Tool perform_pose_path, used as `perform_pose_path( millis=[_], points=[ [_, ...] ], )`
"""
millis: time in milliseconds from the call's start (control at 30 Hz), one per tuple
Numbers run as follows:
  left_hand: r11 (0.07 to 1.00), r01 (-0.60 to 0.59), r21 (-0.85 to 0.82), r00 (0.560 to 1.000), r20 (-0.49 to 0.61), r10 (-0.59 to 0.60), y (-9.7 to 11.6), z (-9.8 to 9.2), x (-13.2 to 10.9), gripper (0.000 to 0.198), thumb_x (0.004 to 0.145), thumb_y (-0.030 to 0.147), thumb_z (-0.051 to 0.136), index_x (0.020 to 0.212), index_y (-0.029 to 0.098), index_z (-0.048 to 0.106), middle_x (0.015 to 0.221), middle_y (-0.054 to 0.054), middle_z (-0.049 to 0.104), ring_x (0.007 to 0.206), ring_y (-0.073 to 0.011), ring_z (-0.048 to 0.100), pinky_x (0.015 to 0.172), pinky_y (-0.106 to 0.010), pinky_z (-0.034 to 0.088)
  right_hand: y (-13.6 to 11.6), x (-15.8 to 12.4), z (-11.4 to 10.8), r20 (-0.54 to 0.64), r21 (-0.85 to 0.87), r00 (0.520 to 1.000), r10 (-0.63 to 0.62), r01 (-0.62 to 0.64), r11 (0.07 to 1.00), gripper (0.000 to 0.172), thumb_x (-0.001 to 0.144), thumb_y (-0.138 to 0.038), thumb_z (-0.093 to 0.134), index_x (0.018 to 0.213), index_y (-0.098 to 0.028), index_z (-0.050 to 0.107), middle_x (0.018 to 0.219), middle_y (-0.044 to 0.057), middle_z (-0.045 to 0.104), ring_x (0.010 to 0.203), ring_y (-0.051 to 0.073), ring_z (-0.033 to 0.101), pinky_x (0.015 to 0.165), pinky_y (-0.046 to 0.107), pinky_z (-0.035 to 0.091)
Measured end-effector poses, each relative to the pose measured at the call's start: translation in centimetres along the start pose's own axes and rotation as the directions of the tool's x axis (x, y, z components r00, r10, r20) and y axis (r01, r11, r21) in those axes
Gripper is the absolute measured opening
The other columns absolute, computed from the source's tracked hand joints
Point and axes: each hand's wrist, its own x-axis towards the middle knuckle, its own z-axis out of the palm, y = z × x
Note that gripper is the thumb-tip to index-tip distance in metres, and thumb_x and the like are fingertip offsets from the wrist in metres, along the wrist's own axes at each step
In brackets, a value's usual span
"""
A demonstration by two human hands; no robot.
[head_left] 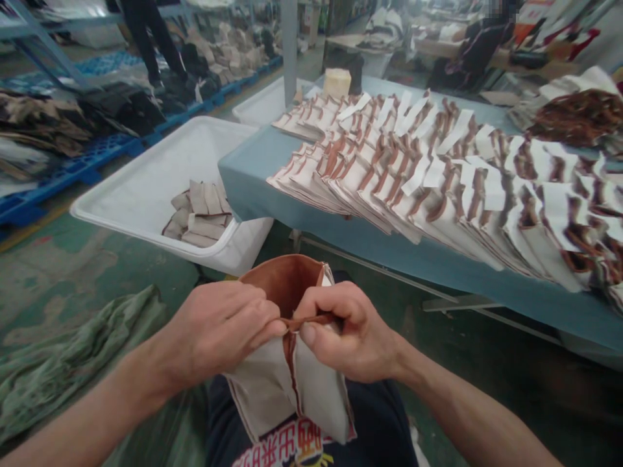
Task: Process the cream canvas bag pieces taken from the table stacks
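The left hand (pixel 219 324) and right hand (pixel 355 331), equally near at nine and three o'clock, have fingers pinching the rim of an off-white, brown-lined, soft-sided pouch (pixel 321 383); it hangs at six o'clock, seam running twelve-to-six.

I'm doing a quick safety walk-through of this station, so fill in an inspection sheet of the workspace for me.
Surface: blue-topped table bearing rows of pale pouches with brown linings, many with white strips across them.
Work things: pale brown-lined pouch, held mouth-up over the lap; white bin with more folded pieces inside.
Clutter: crumpled green cloth at lower left; cream block at the table's far edge.
Hands: left hand and right hand both pinch the pouch's near rim, close together.
Cables: nothing seen.
Surroundings: worn green floor, loaded blue pallets, person in dark trousers beyond; background detail is blurred.
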Motion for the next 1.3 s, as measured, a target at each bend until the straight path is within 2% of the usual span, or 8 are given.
perform_pose_path(
  millis=[133,300,500,667,800,1033,1200,1300],
  points=[
    [0.983,0.091,-0.158,0.992,-0.077,-0.105,-0.6,1.2,-1.5,0.035,0.119,0.031,0.042,0.089,0.023,0.057,0.068,0.003,0.064,0.057,-0.0144,0.060,0.059,-0.028,0.044,1.0,0.1,0.7,-0.035,0.036,0.997,-0.065,0.066,0.997,0.015,0.087,-0.019,0.058,0.072,-0.020,0.058,0.057,-0.009,0.044,0.046,0.006,0.034,0.045,0.020,0.027],
    [0.916,0.263,-0.302,0.958,0.192,-0.212,0.0,-0.8,-0.5,0.037,0.117,0.031,0.046,0.085,0.022,0.060,0.069,0.005,0.065,0.058,-0.0114,0.059,0.057,-0.025,0.040,0.8,0.6,0.1,0.032,-0.363,0.944,-0.329,0.317,0.876,0.014,0.087,-0.011,0.057,0.078,-0.022,0.060,0.060,-0.006,0.056,0.053,0.010,0.048,0.056,0.025,0.036],
    [0.877,0.381,-0.293,0.889,0.377,-0.260,1.1,-2.8,1.6,0.036,0.111,0.022,0.048,0.075,0.022,0.052,0.065,0.007,0.057,0.057,-0.0101,0.052,0.056,-0.026,0.035,-1.1,0.2,-1.0,0.191,-0.555,0.944,-0.269,0.330,0.764,0.020,0.098,-0.015,0.055,0.082,-0.023,0.062,0.066,-0.002,0.069,0.059,0.014,0.055,0.063,0.029,0.040],
    [0.944,0.236,-0.229,0.943,0.289,-0.166,2.7,-2.6,1.2,0.027,0.096,0.007,0.043,0.075,0.025,0.044,0.061,0.009,0.051,0.051,-0.0102,0.046,0.051,-0.030,0.030,-0.5,0.2,-2.7,0.256,-0.514,0.952,-0.167,0.280,0.811,0.023,0.104,-0.034,0.066,0.085,-0.021,0.068,0.071,0.001,0.072,0.068,0.016,0.061,0.068,0.030,0.042],
    [0.945,0.174,-0.278,0.975,0.186,-0.125,3.0,-2.9,-0.1,0.023,0.093,0.007,0.042,0.081,0.026,0.040,0.063,0.009,0.047,0.051,-0.0107,0.045,0.052,-0.028,0.031,1.1,0.2,-5.3,0.208,-0.373,0.970,-0.124,0.195,0.907,0.044,0.102,-0.054,0.072,0.076,-0.019,0.065,0.073,0.002,0.071,0.068,0.015,0.061,0.067,0.028,0.044],
    [0.936,0.320,-0.149,0.947,0.069,-0.312,-1.9,-1.4,-3.2,0.026,0.101,0.011,0.051,0.079,0.024,0.052,0.062,0.009,0.053,0.049,-0.0087,0.050,0.051,-0.023,0.035,0.1,-0.3,-4.9,0.188,-0.247,0.969,-0.159,0.203,0.947,0.023,0.107,-0.035,0.072,0.090,-0.018,0.073,0.082,0.002,0.073,0.072,0.013,0.062,0.069,0.025,0.045],
    [0.903,0.347,-0.254,0.935,0.173,-0.310,-1.9,-1.7,-1.5,0.022,0.109,0.021,0.050,0.107,0.022,0.072,0.100,-0.003,0.081,0.091,-0.0179,0.076,0.084,-0.025,0.057,-0.5,0.7,-4.1,0.202,-0.176,0.961,-0.189,0.225,0.958,0.030,0.109,-0.039,0.069,0.089,-0.018,0.071,0.081,0.001,0.072,0.072,0.013,0.060,0.071,0.025,0.045],
    [0.876,0.316,-0.365,0.949,0.144,-0.282,-0.1,-1.6,0.7,0.021,0.110,0.028,0.057,0.097,0.020,0.072,0.089,-0.001,0.079,0.080,-0.0157,0.074,0.076,-0.024,0.055,-0.4,0.9,-4.1,0.217,-0.159,0.964,-0.156,0.193,0.968,0.033,0.110,-0.042,0.067,0.088,-0.018,0.069,0.078,-0.001,0.068,0.068,0.012,0.055,0.067,0.024,0.043]
  ],
)
